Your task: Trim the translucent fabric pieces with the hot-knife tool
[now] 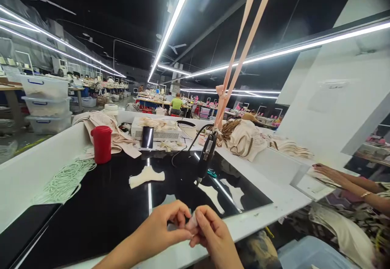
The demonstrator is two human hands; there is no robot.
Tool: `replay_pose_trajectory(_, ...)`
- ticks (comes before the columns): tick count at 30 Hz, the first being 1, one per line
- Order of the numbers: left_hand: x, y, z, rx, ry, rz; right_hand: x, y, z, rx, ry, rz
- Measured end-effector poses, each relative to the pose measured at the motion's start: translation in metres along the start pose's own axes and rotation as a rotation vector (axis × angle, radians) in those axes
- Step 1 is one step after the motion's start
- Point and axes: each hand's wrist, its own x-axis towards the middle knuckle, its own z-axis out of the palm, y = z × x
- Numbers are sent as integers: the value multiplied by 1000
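Close together over the near edge of the black tabletop are my left hand and my right hand. Thumb and fingers of my right hand pinch a small whitish piece whose kind I cannot make out. The curled fingers of my left hand meet it from the other side; what they grip is partly hidden. Just beyond lies a pale grey cut piece. Cream cut pieces lie flat farther away, with another cream piece beneath the tip of a hanging black hand tool.
Peach straps suspend the tool. Teal-handled scissors lie beside it. A red lidded container and pale green cord stand left; a black slab lies nearer. Fabric heaps line the back. Another person's hands are at right.
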Motion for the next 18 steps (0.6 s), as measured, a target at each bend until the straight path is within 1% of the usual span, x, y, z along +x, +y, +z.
replay_pose_trajectory(4,4,-8,-2,4,30,-62,7,1,-5,2,-5,51)
replay_pose_trajectory(7,8,-19,-5,15,40,-68,14,9,-8,45,7,97)
replay_pose_trajectory(10,7,-28,-6,-32,29,-79,15,18,-10,128,-4,124)
replay_pose_trajectory(13,2,-30,-8,-55,27,-105,11,23,-10,249,-45,135)
replay_pose_trajectory(15,-1,-29,-10,-40,25,-151,7,25,-9,310,-75,137)
replay_pose_trajectory(18,-4,-28,-13,-9,-42,-250,2,28,-8,328,-89,127)
